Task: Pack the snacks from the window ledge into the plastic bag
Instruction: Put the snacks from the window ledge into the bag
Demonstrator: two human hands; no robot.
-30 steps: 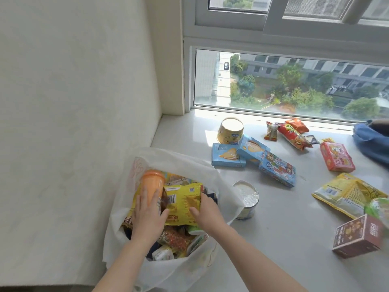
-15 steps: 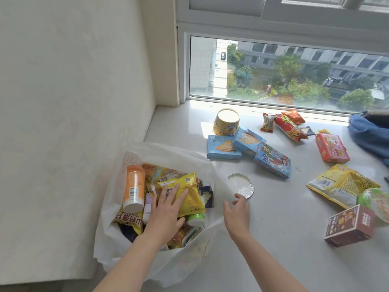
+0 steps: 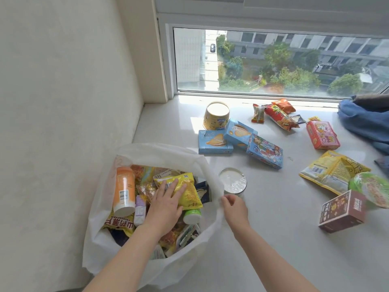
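The white plastic bag [image 3: 160, 152] stands open at the ledge's left end, full of snacks. My left hand [image 3: 166, 204] lies flat inside it, pressing on a yellow packet [image 3: 190, 193]. An orange bottle [image 3: 124, 191] leans in the bag's left side. My right hand [image 3: 234, 207] is at the bag's right rim, fingers curled, just in front of a small round can [image 3: 232, 180]. I cannot make out whether it pinches the rim. Loose on the ledge are blue biscuit boxes [image 3: 214, 141] and a yellow tub [image 3: 216, 115].
Further right lie red and orange packets [image 3: 280, 118], a red box [image 3: 322, 134], a yellow bag [image 3: 332, 171], a green cup [image 3: 372, 189] and a brown box [image 3: 342, 211]. Blue cloth [image 3: 366, 121] sits at the far right. A wall runs along the left, the window behind.
My right hand came out of the bag to its right rim and curled its fingers. My left hand let go of the orange bottle and settled flat on the yellow packet.
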